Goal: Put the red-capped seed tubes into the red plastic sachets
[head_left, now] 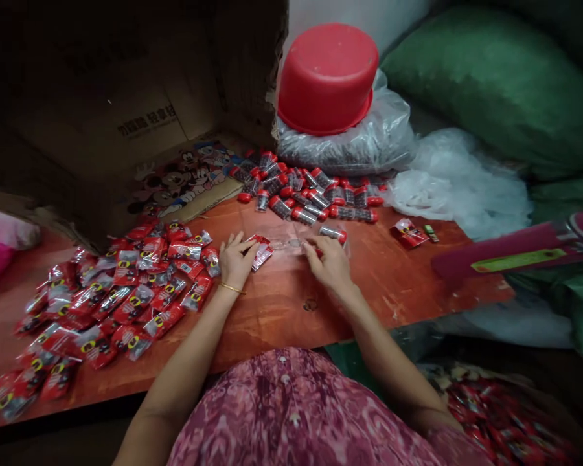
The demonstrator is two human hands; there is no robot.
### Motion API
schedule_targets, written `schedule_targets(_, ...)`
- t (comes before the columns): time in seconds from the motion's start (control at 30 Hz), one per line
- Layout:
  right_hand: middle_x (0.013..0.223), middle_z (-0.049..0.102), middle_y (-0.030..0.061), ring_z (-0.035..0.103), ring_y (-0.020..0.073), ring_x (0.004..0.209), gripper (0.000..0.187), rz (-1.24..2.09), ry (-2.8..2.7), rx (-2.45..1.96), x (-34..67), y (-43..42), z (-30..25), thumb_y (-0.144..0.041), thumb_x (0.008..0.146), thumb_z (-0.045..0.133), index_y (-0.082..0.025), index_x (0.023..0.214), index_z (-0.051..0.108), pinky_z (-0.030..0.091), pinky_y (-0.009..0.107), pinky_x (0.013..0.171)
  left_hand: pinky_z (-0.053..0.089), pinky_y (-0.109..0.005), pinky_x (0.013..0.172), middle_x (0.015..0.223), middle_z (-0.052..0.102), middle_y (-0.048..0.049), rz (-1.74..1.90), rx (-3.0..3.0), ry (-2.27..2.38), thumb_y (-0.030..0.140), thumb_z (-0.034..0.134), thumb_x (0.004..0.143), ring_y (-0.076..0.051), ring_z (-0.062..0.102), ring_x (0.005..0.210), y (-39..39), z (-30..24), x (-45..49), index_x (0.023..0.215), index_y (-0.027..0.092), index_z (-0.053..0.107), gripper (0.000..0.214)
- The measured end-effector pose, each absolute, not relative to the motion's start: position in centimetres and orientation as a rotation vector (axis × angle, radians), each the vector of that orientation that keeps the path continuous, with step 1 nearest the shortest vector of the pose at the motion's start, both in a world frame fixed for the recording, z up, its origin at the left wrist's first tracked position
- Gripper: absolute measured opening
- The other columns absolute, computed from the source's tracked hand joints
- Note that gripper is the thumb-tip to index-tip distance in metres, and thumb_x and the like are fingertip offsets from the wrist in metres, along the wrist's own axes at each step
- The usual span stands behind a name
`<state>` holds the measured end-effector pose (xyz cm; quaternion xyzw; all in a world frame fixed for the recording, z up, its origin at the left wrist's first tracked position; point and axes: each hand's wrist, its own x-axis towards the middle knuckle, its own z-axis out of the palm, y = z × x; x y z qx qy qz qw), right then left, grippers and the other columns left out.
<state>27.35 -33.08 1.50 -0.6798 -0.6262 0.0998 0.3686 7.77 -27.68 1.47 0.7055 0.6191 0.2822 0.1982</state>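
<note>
My left hand (pixel 236 262) rests at the middle of the table, thumb and fingers closed on the edge of a small red packet (pixel 262 254). To its right my right hand (pixel 331 264) has curled fingers, and a bit of red shows under them; what they grip is mostly hidden. A clear tube with a red cap (pixel 333 233) lies right behind these fingers. Between the hands a thin piece of clear plastic (pixel 289 244) lies on the tabletop. Several filled red packets (pixel 138 304) form a pile beside my left hand.
Red-capped tubes (pixel 311 194) lie heaped at the back. An open cardboard box (pixel 194 123) stands back left. A red basin (pixel 328 77) sits upside down on a plastic sack (pixel 350 145). A pink pole (pixel 510 249) juts in at right, near a loose red packet (pixel 409 233).
</note>
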Motion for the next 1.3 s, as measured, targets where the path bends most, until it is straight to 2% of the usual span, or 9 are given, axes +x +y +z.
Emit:
schedule_targets(0.2, 0.071, 0.063, 0.0024, 0.056, 0.0136, 0.064, 0.031, 0.929, -1.242, -1.282, 20.7, -32.0, 1.8, -0.044, 0.079, 0.049, -0.016, 0.079, 0.062, 0.045, 0.025, 0.060, 0.025, -0.049, 0.104, 0.123, 0.057, -0.0096, 1.043, 1.922, 1.579, 0.030, 0.061, 0.074, -0.027, 0.045, 0.121, -29.9, 3.3, 8.2, 0.093, 0.024, 0.070, 0.021)
schedule_targets(0.33, 0.059, 0.056, -0.0011, 0.050, 0.0105, 0.055, 0.029, 0.881, -1.136, -1.250, 19.9, -32.2, 1.8, -0.040, 0.080, 0.048, -0.016, 0.068, 0.058, 0.041, 0.022, 0.054, 0.036, -0.037, 0.098, 0.118, 0.060, -0.0102, 1.165, 1.566, 1.541, 0.038, 0.065, 0.070, -0.024, 0.052, 0.114, -31.3, 4.0, 7.9, 0.106, 0.020, 0.063, 0.041)
schedule_targets(0.43, 0.054, 0.049, -0.0028, 0.044, 0.0091, 0.051, 0.030, 0.739, -1.190, -1.308, 20.4, -33.0, 1.7, -0.036, 0.082, 0.046, -0.017, 0.060, 0.052, 0.035, 0.021, 0.050, 0.049, -0.028, 0.072, 0.093, 0.069, -0.0105, 0.946, 1.097, 1.396, 0.053, 0.061, 0.068, -0.021, 0.063, 0.088, -32.4, 4.4, 7.8, 0.090, 0.014, 0.066, 0.045)
schedule_targets(0.57, 0.050, 0.039, -0.0043, 0.037, 0.0083, 0.049, 0.034, 0.555, -1.270, -1.367, 20.7, -34.1, 1.7, -0.033, 0.084, 0.043, -0.019, 0.053, 0.043, 0.031, 0.021, 0.049, 0.046, -0.021, 0.055, 0.071, 0.068, -0.0051, 0.789, 0.678, 1.147, 0.054, 0.070, 0.055, -0.015, 0.063, 0.066, -33.5, 5.0, 9.0, 0.075, 0.014, 0.065, 0.045)
schedule_targets(0.77, 0.058, 0.049, -0.0026, 0.044, 0.0095, 0.054, 0.025, 0.618, -1.286, -1.350, 20.7, -34.8, 1.5, -0.029, 0.085, 0.043, -0.018, 0.065, 0.053, 0.034, 0.021, 0.052, 0.047, -0.019, 0.057, 0.064, 0.066, 0.0011, 0.943, 0.461, 1.063, 0.038, 0.081, 0.044, -0.010, 0.059, 0.059, -33.6, 5.6, 10.6, 0.069, 0.015, 0.064, 0.038)
schedule_targets(0.97, 0.053, 0.045, -0.0030, 0.042, 0.0099, 0.050, 0.037, 0.578, -1.326, -1.475, 21.8, -35.1, 1.3, -0.040, 0.088, 0.037, -0.019, 0.061, 0.049, 0.034, 0.022, 0.050, 0.046, -0.020, 0.056, 0.061, 0.066, -0.0004, 0.883, 0.456, 1.095, 0.035, 0.081, 0.047, -0.010, 0.060, 0.056, -32.9, 5.7, 10.8, 0.066, 0.013, 0.062, 0.034)
schedule_targets(1.13, 0.084, 0.059, 0.0104, 0.053, 0.0207, 0.079, 0.047, 0.138, -1.485, -1.942, 24.6, -36.1, 1.5, -0.055, 0.084, 0.037, -0.013, 0.092, 0.057, 0.040, 0.031, 0.070, 0.046, -0.020, 0.056, 0.061, 0.067, -0.0002, 0.868, 0.406, 1.104, 0.033, 0.078, 0.054, -0.010, 0.060, 0.055, -32.4, 5.7, 10.4, 0.069, 0.014, 0.062, 0.028)
schedule_targets(1.23, 0.091, 0.058, 0.0173, 0.052, 0.0287, 0.086, 0.060, -0.043, -1.517, -2.322, 25.8, -36.7, 0.9, -0.060, 0.075, 0.048, -0.008, 0.103, 0.054, 0.038, 0.036, 0.069, 0.045, -0.020, 0.054, 0.061, 0.067, 0.0002, 0.861, 0.381, 1.109, 0.032, 0.077, 0.055, -0.010, 0.060, 0.053, -32.4, 5.8, 10.3, 0.069, 0.015, 0.062, 0.027)
schedule_targets(1.3, 0.093, 0.058, 0.0187, 0.052, 0.0298, 0.085, 0.053, -0.044, -1.566, -2.416, 26.2, -37.0, 0.4, -0.051, 0.077, 0.050, -0.007, 0.108, 0.053, 0.038, 0.036, 0.066, 0.045, -0.019, 0.053, 0.059, 0.066, 0.0004, 0.848, 0.368, 1.110, 0.033, 0.078, 0.054, -0.010, 0.060, 0.053, -32.4, 5.8, 10.3, 0.067, 0.015, 0.061, 0.028)
